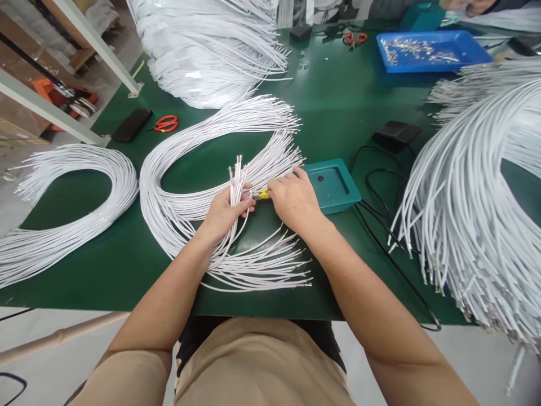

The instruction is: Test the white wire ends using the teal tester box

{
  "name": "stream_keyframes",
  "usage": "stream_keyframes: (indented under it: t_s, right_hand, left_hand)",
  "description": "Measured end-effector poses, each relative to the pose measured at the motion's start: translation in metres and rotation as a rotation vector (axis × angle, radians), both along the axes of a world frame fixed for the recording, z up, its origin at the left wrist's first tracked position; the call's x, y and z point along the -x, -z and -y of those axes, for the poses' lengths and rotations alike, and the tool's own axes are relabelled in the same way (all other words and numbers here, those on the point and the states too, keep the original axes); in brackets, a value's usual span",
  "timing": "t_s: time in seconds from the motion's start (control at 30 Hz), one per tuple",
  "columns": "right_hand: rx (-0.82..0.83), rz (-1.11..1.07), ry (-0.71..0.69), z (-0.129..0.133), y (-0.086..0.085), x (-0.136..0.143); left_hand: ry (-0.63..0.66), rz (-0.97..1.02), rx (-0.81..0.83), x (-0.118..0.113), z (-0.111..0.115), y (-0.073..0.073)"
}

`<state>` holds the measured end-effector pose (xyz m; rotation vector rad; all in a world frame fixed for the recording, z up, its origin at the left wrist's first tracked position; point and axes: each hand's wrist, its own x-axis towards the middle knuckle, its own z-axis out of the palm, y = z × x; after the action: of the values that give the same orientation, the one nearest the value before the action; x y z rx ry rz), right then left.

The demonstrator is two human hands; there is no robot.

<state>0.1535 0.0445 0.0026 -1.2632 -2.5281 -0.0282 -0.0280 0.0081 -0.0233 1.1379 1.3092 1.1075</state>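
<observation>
My left hand [225, 210] is closed round a bunch of white wires [239, 177], whose metal-tipped ends stick up above the fingers. My right hand [295, 198] is wrapped round a yellow-handled tool [264, 194]. Its metal tip reaches a wire end at my left thumb and fingertips; most of the tool is hidden in my palm, so its exact kind does not show. Beneath and behind both hands lies a large looped bundle of white wires [154, 192]. More loose ends with metal terminals [291, 276] fan out in front, towards the table's near edge.
A teal tray [336, 200] sits just right of my right hand, with black cables [380, 206] beyond. White wire bundles lie left [105, 169], far [203, 45] and right [473, 186]. A blue tray [435, 66], red-handled snips [165, 123] and a black phone [132, 124] also lie there.
</observation>
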Motion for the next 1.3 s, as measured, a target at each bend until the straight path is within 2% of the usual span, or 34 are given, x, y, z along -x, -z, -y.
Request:
stream_keyframes:
  t_s: [0.13, 0.6, 0.67, 0.83, 1.0, 1.07, 1.1, 1.13, 1.23, 1.3]
  right_hand:
    - [0.038, 0.005, -0.016, -0.001, -0.003, -0.003]
    - [-0.006, -0.002, -0.020, -0.001, -0.003, -0.005]
    - [-0.026, -0.015, 0.029, 0.001, -0.004, -0.007]
    - [-0.113, -0.077, 0.337, 0.000, 0.000, -0.019]
    - [-0.138, -0.094, 0.314, -0.001, 0.003, -0.022]
    - [-0.150, -0.160, 0.252, 0.005, -0.001, -0.018]
    - [-0.140, -0.199, 0.175, 0.009, -0.003, -0.013]
    - [-0.122, -0.235, 0.067, 0.014, -0.004, -0.008]
    - [-0.045, -0.262, -0.376, 0.033, -0.002, 0.014]
    - [-0.044, -0.212, -0.546, 0.043, 0.003, 0.028]
  left_hand:
    - [-0.024, -0.043, 0.001, -0.001, -0.002, 0.000]
    - [-0.014, -0.203, 0.042, -0.006, -0.004, 0.000]
    - [-0.014, -0.194, 0.045, -0.006, -0.004, 0.001]
    - [-0.016, -0.155, 0.046, -0.004, -0.005, 0.004]
    - [-0.022, -0.154, 0.022, 0.003, -0.004, 0.003]
    - [-0.025, -0.141, -0.002, 0.008, -0.002, 0.002]
    - [-0.027, -0.128, -0.013, 0.009, -0.002, 0.001]
    - [-0.032, -0.113, -0.022, 0.011, -0.001, 0.000]
    - [-0.054, -0.068, -0.012, 0.013, 0.001, -0.002]
    - [-0.055, -0.029, 0.021, 0.013, 0.003, -0.004]
